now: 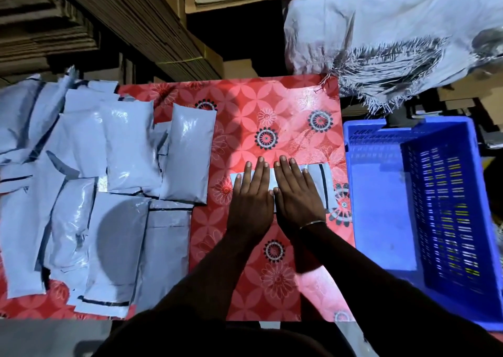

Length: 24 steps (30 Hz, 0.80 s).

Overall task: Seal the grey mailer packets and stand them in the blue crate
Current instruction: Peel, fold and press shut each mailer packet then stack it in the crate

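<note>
Bare forearms, no sleeves visible; thin metal bangle (313, 223) on right wrist; dark garment at torso.

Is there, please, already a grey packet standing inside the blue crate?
No: the blue crate shows only its bare floor and slotted walls, while both hands press one grey packet flat on the red table.

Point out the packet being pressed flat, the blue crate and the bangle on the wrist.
Packet being pressed flat (317, 178): head view, its bare right end beside the black strip.
Blue crate (381, 220): head view, the bare floor inside it.
Bangle (313, 223): head view, the thin band across the right wrist.
</note>
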Motion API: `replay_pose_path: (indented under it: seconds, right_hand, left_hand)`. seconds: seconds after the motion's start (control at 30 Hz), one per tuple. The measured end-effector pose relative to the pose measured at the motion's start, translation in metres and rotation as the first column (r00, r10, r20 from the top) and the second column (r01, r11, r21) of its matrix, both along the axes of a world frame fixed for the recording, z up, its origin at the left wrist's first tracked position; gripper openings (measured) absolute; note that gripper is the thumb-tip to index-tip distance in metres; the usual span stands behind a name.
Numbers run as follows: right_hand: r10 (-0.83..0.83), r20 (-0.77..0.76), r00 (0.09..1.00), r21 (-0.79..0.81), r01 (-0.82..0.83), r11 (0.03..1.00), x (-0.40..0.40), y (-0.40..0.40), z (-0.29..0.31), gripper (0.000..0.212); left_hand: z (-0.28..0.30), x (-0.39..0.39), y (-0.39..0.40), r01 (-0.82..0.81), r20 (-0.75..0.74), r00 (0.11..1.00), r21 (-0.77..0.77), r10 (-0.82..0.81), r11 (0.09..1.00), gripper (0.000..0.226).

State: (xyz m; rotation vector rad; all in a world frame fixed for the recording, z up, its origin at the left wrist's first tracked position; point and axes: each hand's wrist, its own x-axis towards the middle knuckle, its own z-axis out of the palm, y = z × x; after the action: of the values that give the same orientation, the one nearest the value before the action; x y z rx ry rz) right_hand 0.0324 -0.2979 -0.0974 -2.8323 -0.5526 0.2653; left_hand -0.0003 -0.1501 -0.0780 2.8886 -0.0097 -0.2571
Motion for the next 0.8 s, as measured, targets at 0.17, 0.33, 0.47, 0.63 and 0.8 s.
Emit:
replay_pose_path:
  seconds: [0.17, 0.33, 0.47, 0.63, 0.8]
  right_hand:
    - [-0.002, -0.002, 1.0, 0.005, 0.002, 1.0, 0.001, 0.0, 0.003, 0.062]
    - [0.0, -0.009, 1.0, -0.023, 0.0, 1.0, 0.002, -0.009, 0.005, 0.062]
    - [-0.06, -0.04, 0.997, -0.046, 0.058, 0.997, 0.006, -0.036, 0.006, 0.075]
    - [-0.175, -0.062, 0.983, -0.041, 0.172, 0.984, 0.007, -0.083, 0.012, 0.083]
    - [-0.179, -0.1, 0.979, -0.048, 0.175, 0.983, 0.008, -0.092, 0.017, 0.083]
  left_hand:
    - [0.004, 0.001, -0.001, 0.002, -0.018, 1.0, 0.009, -0.002, 1.0, 0.063]
    - [0.006, -0.002, 0.009, 0.047, 0.015, 0.999, -0.032, -0.047, 0.998, 0.061]
    - [0.005, -0.005, 0.019, 0.034, 0.024, 0.999, -0.049, -0.033, 0.998, 0.067]
    - [0.005, -0.015, 0.038, -0.063, 0.026, 0.998, 0.003, 0.063, 0.998, 0.079]
    - [0.011, -0.019, 0.045, -0.076, -0.006, 0.997, -0.05, 0.076, 0.996, 0.083]
